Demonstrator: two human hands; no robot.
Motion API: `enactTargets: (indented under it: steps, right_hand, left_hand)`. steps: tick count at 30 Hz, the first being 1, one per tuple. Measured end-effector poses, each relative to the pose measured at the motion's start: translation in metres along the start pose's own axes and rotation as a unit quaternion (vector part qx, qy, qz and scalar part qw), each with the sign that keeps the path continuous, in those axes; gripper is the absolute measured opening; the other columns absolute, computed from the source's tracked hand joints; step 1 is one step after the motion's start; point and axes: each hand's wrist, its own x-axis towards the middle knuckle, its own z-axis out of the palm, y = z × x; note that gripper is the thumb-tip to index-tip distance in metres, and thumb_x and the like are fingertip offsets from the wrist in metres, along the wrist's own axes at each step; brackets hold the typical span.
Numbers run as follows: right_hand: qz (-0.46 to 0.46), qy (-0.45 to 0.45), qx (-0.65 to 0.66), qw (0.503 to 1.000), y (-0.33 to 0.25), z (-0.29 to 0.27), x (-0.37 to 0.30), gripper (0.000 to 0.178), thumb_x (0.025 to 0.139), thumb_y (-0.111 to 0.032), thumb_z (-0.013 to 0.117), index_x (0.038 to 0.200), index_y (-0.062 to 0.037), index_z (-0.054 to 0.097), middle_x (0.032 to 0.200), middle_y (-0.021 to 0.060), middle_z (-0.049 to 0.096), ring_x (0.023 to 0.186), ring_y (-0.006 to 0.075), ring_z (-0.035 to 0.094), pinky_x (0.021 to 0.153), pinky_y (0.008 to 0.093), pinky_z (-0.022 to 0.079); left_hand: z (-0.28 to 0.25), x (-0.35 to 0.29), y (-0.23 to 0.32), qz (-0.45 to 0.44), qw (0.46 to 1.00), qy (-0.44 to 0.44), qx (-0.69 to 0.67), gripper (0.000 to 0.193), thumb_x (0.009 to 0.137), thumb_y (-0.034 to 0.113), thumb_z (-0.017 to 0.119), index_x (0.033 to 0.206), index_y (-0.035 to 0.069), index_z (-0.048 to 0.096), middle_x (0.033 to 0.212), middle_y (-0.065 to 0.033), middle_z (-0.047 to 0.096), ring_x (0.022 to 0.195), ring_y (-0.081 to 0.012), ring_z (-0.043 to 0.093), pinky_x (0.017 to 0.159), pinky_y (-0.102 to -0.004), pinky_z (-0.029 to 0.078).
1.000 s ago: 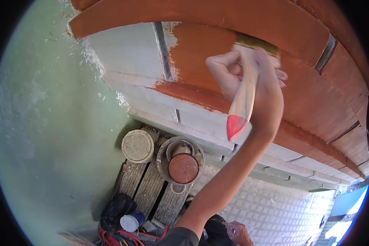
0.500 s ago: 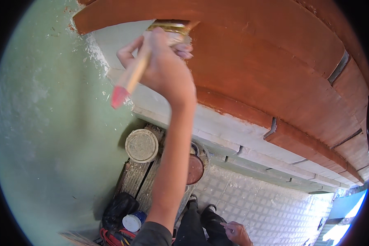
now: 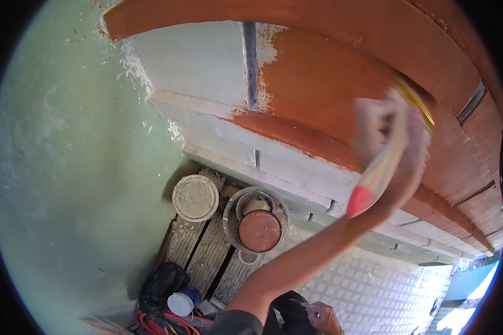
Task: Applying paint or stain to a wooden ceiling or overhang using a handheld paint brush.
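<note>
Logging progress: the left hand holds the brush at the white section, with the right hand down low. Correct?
Not the white section: the head view shows the left hand holding the brush at the red-brown painted section, with the right hand down low.

A tub [image 3: 195,198] stands left of a bucket [image 3: 231,224] on the planks [image 3: 183,237], the brush [image 3: 387,162] right of both.
</note>
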Motion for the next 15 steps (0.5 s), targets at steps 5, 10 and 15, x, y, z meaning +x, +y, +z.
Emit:
enactTargets:
  steps: [5,10,15]
  right_hand:
    - [0.013,-0.016,-0.012,1.000,0.014,0.002,-0.001,0.035,0.087,-0.002,0.054,0.116,-0.0060,0.074,0.088,0.0199,0.066,0.078,0.0347,0.065,0.072,0.0416,0.052]
    - [-0.018,-0.020,-0.036,0.999,0.014,0.008,0.004,0.034,0.088,-0.002,0.054,0.115,-0.0061,0.074,0.088,0.0197,0.066,0.078,0.0337,0.065,0.070,0.0407,0.052]
    - [0.034,-0.022,-0.024,0.999,-0.006,0.002,0.012,0.028,0.088,-0.005,0.056,0.109,-0.0041,0.074,0.087,0.0206,0.065,0.077,0.0340,0.065,0.069,0.0415,0.052]
  left_hand:
    - [-0.077,0.096,0.026,0.094,0.988,0.077,0.095,0.032,0.095,0.007,0.066,0.108,0.004,0.037,0.070,-0.0132,0.060,0.044,-0.0188,0.059,0.039,-0.0275,0.046]
    - [-0.111,0.119,0.072,0.092,0.976,0.043,0.191,0.039,0.092,0.006,0.072,0.115,0.002,0.040,0.084,-0.0131,0.064,0.056,-0.0118,0.062,0.044,-0.0250,0.050]
    - [-0.133,0.109,0.082,0.032,0.954,-0.074,0.289,0.044,0.088,0.008,0.078,0.124,0.000,0.053,0.085,-0.0076,0.069,0.071,-0.0087,0.066,0.054,-0.0214,0.053]
